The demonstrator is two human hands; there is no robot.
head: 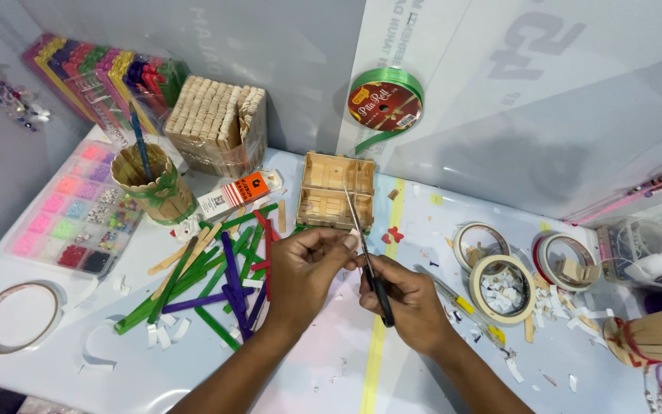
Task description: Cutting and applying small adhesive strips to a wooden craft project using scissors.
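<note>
Both hands are seen low in the middle of the view, over a pale table (423,383). A pair of black-handled scissors (369,261) is gripped in the right hand (408,303), the handles closed inside the fingers and the blades pointed up and away, the tips lying over the front edge of a small box of craft sticks (337,190). The left hand (304,268) is curled with its fingertips pinched together right against the scissor blades; whatever small piece is pinched there is too small to be made out. Just left of the left hand, a loose heap of green, purple, red and plain craft sticks (216,276) is spread on the table, with curled white paper strips (101,353) and a tape roll (13,316) lying nearer the edge. To the right of the right hand, a yellow-handled craft knife (461,303) is laid beside three tape rolls (503,285), amid paper scraps. Farther back on the left, a cup built of sticks (151,184) is seen with a blue pencil standing in it, next to a clear tray of coloured beads (70,215) and a glue box (235,192) lying flat. Behind these, a wrapped bundle of plain sticks (216,123) and packs of coloured sticks (101,77) are stacked, and a spool of green ribbon (385,103) is leaned against the grey back panel.
</note>
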